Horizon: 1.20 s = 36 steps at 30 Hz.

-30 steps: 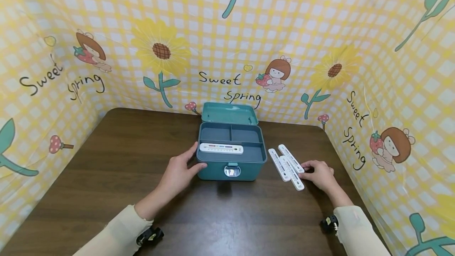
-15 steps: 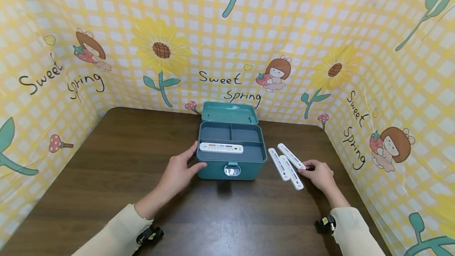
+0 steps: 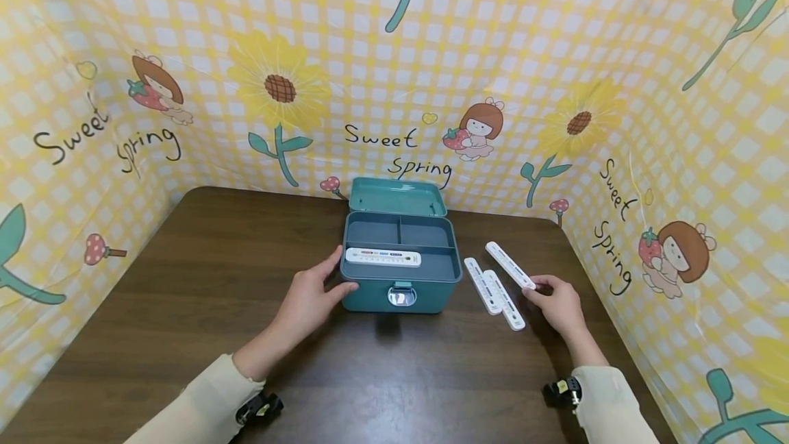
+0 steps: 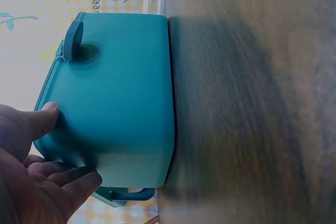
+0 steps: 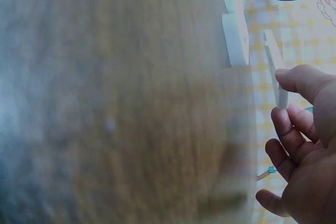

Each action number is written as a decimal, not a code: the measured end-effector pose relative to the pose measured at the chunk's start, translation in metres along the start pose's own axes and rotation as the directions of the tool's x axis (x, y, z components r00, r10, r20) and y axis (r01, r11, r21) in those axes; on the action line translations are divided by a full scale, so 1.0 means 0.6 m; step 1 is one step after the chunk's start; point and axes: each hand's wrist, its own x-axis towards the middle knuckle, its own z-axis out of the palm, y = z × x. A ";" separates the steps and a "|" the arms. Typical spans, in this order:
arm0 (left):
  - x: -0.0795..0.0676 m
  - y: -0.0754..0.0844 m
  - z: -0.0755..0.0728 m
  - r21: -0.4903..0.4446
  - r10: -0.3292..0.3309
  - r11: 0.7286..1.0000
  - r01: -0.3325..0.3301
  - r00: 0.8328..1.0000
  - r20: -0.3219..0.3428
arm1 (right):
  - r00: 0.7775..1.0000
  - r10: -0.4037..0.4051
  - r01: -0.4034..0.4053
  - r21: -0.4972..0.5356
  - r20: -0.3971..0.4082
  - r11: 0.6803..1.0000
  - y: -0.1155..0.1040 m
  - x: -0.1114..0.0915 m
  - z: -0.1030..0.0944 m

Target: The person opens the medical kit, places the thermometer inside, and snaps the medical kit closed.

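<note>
A teal storage box (image 3: 366, 298) stands with its lid (image 3: 397, 194) tipped back and a grey tray (image 3: 431, 267) inside. One flat white thermometer (image 3: 383, 257) lies in the tray's long front compartment. My left hand (image 3: 308, 300) holds the box's left front corner, thumb on the front and fingers along the side; the left wrist view shows this hand against the teal wall (image 4: 121, 93). My right hand (image 3: 559, 303) pinches the near end of another thermometer (image 3: 508, 264), raised and tilted in the right wrist view. Two more thermometers (image 3: 482, 285) lie partly overlapping right of the box.
Two smaller compartments (image 3: 372, 228) lie behind the tray's front one. A metal latch (image 3: 402, 296) hangs on the box front. Yellow checked cloth (image 3: 394, 88) borders the dark wooden table (image 3: 394, 389) at the back and sides.
My right hand has pinched one thermometer by its near end and drawn it slightly right, off the other two. My left hand has stayed at the box corner.
</note>
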 end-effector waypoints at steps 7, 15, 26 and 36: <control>0.000 -0.001 0.002 0.004 -0.001 1.000 0.001 1.000 -0.003 | 0.998 -0.015 0.018 0.047 -0.054 0.999 -0.012 -0.006 -0.017; -0.001 -0.002 0.005 0.003 -0.001 1.000 0.001 1.000 -0.005 | 0.994 -0.063 0.072 0.101 -0.090 0.992 -0.024 -0.008 -0.043; -0.002 -0.004 0.005 -0.003 0.015 1.000 -0.015 1.000 -0.013 | 0.982 -0.177 0.184 0.147 -0.064 0.972 -0.047 -0.007 -0.064; 0.003 -0.004 0.002 -0.011 0.004 1.000 -0.004 1.000 0.011 | 0.956 -0.292 0.292 0.122 -0.015 0.949 -0.071 0.000 -0.080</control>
